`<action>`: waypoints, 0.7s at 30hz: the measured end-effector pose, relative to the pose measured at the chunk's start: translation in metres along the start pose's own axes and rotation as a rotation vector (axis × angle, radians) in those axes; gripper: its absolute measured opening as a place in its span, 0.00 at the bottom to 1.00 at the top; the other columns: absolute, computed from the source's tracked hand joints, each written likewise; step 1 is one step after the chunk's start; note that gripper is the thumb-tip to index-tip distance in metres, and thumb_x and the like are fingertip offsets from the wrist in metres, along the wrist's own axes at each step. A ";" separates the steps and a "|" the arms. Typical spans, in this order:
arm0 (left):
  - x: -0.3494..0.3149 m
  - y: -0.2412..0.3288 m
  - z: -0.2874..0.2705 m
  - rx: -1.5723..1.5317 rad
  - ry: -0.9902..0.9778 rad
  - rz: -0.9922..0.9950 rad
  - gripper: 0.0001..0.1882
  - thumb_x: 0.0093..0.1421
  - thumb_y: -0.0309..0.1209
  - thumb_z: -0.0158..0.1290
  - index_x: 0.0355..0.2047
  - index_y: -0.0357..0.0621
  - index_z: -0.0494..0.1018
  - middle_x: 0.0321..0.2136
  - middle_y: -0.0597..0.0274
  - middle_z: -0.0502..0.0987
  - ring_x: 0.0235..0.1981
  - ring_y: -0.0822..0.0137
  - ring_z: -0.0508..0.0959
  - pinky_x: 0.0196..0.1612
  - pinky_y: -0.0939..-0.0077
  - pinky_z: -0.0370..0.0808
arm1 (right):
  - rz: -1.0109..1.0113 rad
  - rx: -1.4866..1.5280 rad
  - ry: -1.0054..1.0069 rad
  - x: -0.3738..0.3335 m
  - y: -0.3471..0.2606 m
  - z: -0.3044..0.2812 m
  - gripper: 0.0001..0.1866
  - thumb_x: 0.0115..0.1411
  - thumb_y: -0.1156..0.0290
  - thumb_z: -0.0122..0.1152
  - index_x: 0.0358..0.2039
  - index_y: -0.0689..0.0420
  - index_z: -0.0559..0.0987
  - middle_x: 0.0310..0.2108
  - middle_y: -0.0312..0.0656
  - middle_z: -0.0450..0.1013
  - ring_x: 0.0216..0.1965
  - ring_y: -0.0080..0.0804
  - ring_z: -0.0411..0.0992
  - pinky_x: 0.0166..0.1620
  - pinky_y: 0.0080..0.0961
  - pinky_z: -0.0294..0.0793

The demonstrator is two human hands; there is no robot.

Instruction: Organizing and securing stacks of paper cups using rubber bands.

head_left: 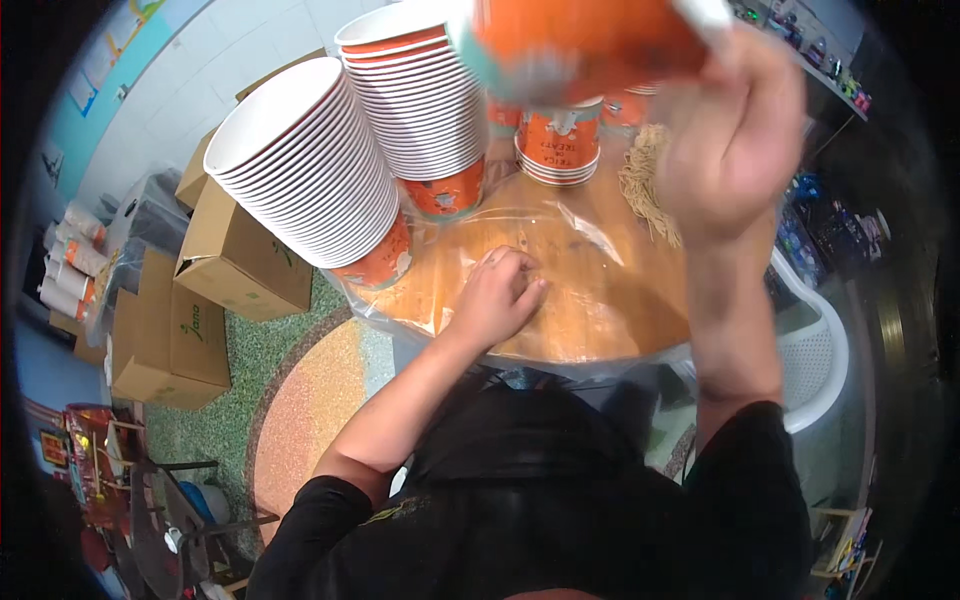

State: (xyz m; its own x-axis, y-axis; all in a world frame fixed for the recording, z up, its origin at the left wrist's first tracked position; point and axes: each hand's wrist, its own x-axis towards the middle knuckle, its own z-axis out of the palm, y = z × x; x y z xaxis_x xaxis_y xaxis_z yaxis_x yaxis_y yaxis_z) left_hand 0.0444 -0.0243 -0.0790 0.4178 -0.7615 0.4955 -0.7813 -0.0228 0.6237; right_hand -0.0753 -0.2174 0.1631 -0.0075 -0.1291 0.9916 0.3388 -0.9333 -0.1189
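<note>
I see my right hand (735,140) raised close to the camera, its fingers wrapped around an orange paper cup (580,40) held on its side, blurred, above the far edge of the round wooden surface (620,310). My left hand (497,295) rests on the clear plastic sheet (560,230) covering that surface, fingers curled in, pinching at the film. Two tall leaning stacks of orange-and-white cups (310,170) stand at the far left; shorter stacks (558,140) sit behind, beside a bundle of thin sticks (645,185). Cardboard boxes (215,260) lie on the floor to the left
</note>
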 end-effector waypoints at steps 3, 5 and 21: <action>-0.009 0.005 -0.006 0.027 0.118 0.086 0.16 0.63 0.29 0.69 0.48 0.38 0.78 0.48 0.44 0.81 0.52 0.40 0.80 0.57 0.51 0.78 | -0.207 -0.317 -0.364 -0.068 -0.015 -0.033 0.04 0.71 0.70 0.66 0.41 0.57 0.83 0.45 0.45 0.81 0.55 0.50 0.79 0.63 0.51 0.73; -0.012 0.009 -0.005 0.105 0.281 0.394 0.18 0.60 0.29 0.71 0.48 0.41 0.77 0.51 0.46 0.78 0.53 0.42 0.79 0.57 0.50 0.77 | -0.066 -0.320 -0.584 -0.116 -0.005 -0.045 0.08 0.63 0.68 0.75 0.38 0.54 0.84 0.45 0.41 0.81 0.55 0.45 0.78 0.62 0.51 0.70; 0.004 0.058 -0.057 0.324 0.045 0.400 0.13 0.54 0.31 0.75 0.38 0.47 0.84 0.35 0.63 0.81 0.43 0.56 0.82 0.59 0.51 0.73 | 0.839 -0.482 -0.478 -0.212 0.072 -0.111 0.13 0.58 0.69 0.80 0.41 0.57 0.85 0.38 0.46 0.85 0.40 0.46 0.85 0.45 0.42 0.83</action>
State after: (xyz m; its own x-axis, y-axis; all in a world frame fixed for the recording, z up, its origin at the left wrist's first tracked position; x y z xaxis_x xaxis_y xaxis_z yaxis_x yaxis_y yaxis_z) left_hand 0.0270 0.0084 -0.0061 0.0705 -0.7234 0.6869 -0.9845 0.0603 0.1645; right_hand -0.1540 -0.2944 -0.0610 0.4579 -0.7424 0.4890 -0.3417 -0.6548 -0.6742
